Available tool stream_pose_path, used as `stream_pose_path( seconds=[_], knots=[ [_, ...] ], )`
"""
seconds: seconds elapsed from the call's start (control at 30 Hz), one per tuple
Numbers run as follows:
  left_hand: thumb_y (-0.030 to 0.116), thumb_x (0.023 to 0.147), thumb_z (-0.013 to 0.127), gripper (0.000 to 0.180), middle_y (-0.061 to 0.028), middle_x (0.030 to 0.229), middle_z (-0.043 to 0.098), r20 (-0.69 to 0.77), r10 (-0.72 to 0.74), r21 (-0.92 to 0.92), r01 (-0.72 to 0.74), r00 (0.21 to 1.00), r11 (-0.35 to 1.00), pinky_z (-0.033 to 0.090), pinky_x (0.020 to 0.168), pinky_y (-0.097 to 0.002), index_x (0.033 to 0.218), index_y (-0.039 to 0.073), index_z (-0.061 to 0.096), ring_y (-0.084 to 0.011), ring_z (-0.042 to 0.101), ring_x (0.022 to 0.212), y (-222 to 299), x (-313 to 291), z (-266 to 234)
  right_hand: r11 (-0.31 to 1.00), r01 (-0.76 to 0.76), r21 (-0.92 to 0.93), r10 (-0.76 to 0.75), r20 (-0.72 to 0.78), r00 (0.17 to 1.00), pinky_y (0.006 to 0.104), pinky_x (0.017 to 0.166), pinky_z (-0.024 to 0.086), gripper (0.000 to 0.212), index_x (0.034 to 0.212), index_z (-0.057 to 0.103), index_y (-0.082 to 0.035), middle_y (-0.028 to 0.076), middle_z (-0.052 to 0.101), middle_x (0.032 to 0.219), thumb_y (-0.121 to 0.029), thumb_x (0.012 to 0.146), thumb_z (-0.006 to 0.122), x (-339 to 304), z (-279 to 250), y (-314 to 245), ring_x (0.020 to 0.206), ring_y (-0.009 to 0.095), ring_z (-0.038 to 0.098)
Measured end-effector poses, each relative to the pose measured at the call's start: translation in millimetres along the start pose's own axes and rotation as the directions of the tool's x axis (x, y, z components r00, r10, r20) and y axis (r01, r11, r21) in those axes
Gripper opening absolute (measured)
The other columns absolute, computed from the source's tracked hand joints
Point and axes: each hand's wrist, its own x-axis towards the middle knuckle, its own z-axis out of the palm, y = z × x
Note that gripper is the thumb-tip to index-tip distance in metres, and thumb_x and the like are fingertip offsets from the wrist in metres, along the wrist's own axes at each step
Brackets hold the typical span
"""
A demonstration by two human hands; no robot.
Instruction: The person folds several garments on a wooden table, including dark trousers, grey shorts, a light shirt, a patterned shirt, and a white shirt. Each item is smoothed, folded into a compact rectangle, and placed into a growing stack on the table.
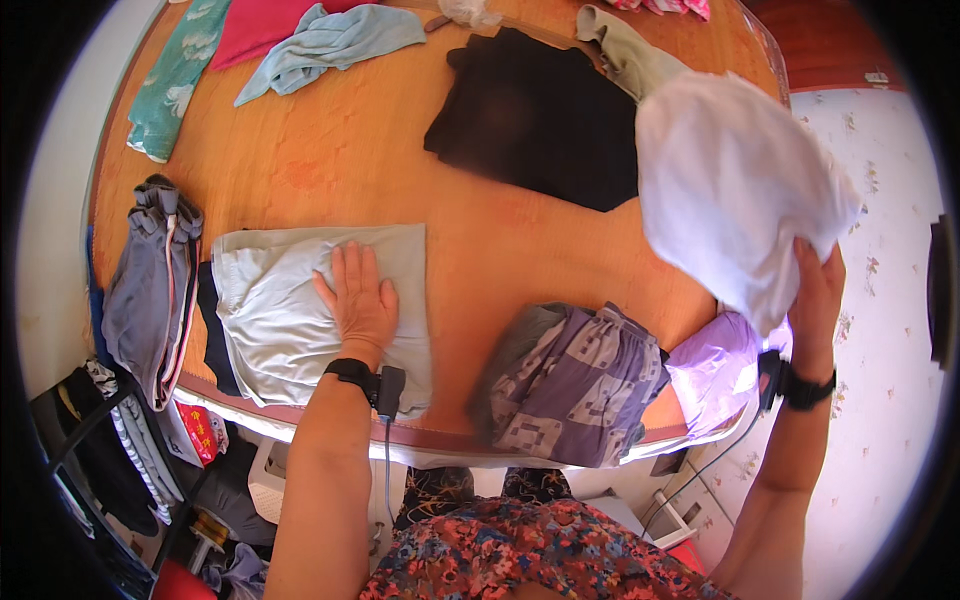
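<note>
My left hand point(360, 300) lies flat, fingers spread, on a pale grey garment point(275, 310) folded on the wooden table point(300, 180). Raised at the right, my right hand point(818, 285) grips the lower edge of a white cloth garment point(735, 180); its exact kind cannot be made out. The white cloth hangs partly over the table's right edge, beside folded black clothing point(540, 120). Patterned grey-purple clothing point(575, 385) sits folded at the near edge between my arms. A lilac item point(710, 365) lies below my right hand, partly hidden by my wrist.
Grey trousers with a side stripe point(150, 290) lie at the left edge. Along the far side are a light blue cloth point(330, 45), a red cloth point(260, 30), a green patterned cloth point(178, 80) and a khaki garment point(625, 55). A rack with clothes point(110, 450) stands lower left.
</note>
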Motion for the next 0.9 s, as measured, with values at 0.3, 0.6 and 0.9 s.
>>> stream_pose_path(
  seconds=[0.3, 0.6, 0.9],
  knots=[
    [0.024, 0.085, 0.052, 0.056, -0.0141, 0.147, 0.035, 0.017, 0.042, 0.070, -0.043, 0.999, 0.997, 0.006, 0.109, -0.0632, 0.136, 0.005, 0.042, -0.0336, 0.023, 0.140, 6.7, 4.1, -12.0, 0.887, 0.336, -0.316, -0.088, 0.599, 0.796, 0.0454, 0.089, 0.048, 0.053, 0.123, 0.052, 0.005, 0.025, 0.057, 0.113, -0.004, 0.074, 0.068, -238.6, 63.1, 38.4, 0.102, 0.043, 0.055],
    [0.004, 0.091, 0.051, 0.018, -0.0110, 0.100, 0.066, 0.406, -0.043, -0.799, 0.378, 0.913, 0.467, 0.050, 0.081, -0.0309, 0.105, 0.000, 0.062, -0.0211, 0.064, 0.092, 55.1, -123.6, -104.5, 0.864, 0.369, -0.341, -0.103, 0.598, 0.795, 0.0439, 0.087, 0.044, 0.062, 0.126, 0.048, 0.001, 0.023, 0.045, 0.134, -0.016, 0.072, 0.071, -297.9, 109.7, 122.7, 0.111, 0.037, 0.051],
    [0.010, 0.089, 0.057, 0.031, -0.0137, 0.097, 0.066, 0.862, 0.122, -0.462, 0.862, 0.492, -0.209, 0.055, 0.077, -0.0361, 0.118, 0.000, 0.051, -0.0240, 0.067, 0.084, 143.0, -202.0, -78.8, 0.815, 0.463, -0.348, -0.252, 0.506, 0.825, 0.0335, 0.071, 0.047, 0.039, 0.114, 0.057, 0.002, 0.014, 0.060, 0.110, -0.017, 0.080, 0.063, -282.1, 132.6, 163.5, 0.091, 0.025, 0.059]
  ],
)
